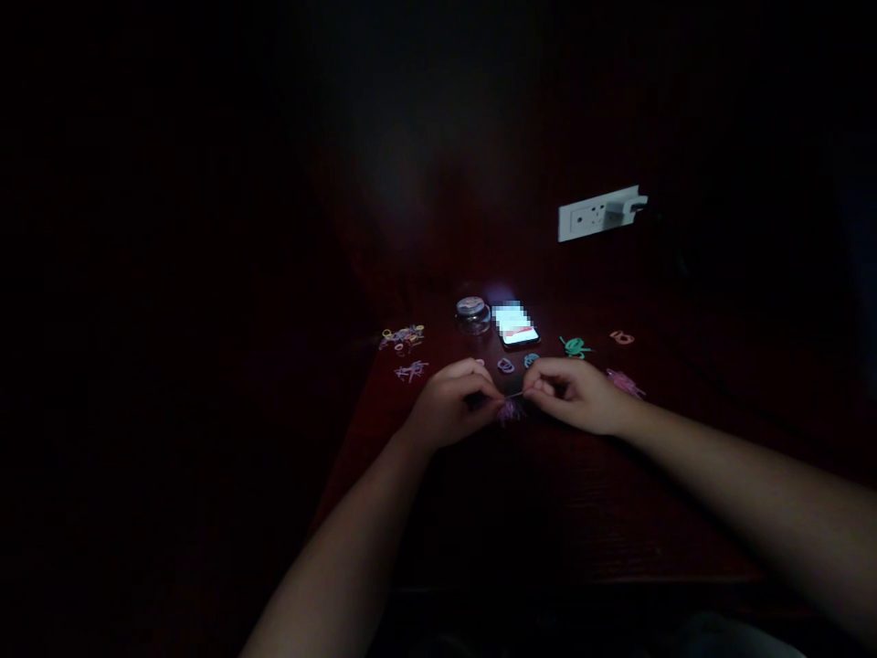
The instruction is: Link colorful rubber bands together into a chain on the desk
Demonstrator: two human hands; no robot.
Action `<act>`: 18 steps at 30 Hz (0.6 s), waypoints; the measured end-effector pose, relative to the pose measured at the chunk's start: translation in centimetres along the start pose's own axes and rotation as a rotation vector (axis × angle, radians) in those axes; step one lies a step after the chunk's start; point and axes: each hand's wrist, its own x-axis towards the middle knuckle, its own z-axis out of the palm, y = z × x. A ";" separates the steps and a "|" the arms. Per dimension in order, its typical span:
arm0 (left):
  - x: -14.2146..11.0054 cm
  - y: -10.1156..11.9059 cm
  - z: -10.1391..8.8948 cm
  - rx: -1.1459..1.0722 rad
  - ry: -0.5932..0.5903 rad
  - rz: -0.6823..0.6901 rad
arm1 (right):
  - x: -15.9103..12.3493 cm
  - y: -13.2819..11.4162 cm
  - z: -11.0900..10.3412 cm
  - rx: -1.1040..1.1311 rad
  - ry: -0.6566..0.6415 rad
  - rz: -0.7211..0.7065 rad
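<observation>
Between my two hands a thin, pale rubber band (513,395) is drawn out in a line. My left hand (453,402) pinches its left end between thumb and finger. The fingertips of my right hand (567,391) are closed on the other end. Just below the band lies a small pile of purple rubber bands (511,412). Behind my fingers are a ring-shaped purple bunch (505,366) and a teal bunch (531,361), the latter close to my right hand. A pink pile (625,383) is partly hidden behind my right wrist.
On the dark red table (582,512) stand a lidded round jar (472,315) and a lit phone (517,325). Mixed bands (404,337) and a light purple pile (411,371) lie left; green bands (575,346) and orange bands (622,337) lie right. A wall socket (599,215) holds a plug.
</observation>
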 end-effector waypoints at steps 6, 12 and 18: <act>0.1 0.1 -0.1 -0.013 -0.001 0.019 | 0.0 -0.1 0.0 -0.002 0.006 -0.006; 0.0 -0.2 0.0 -0.009 0.003 0.018 | -0.1 -0.4 -0.1 -0.003 0.017 0.007; -0.3 -0.4 0.1 -0.009 0.007 0.000 | -0.1 -0.3 0.2 0.012 0.023 0.009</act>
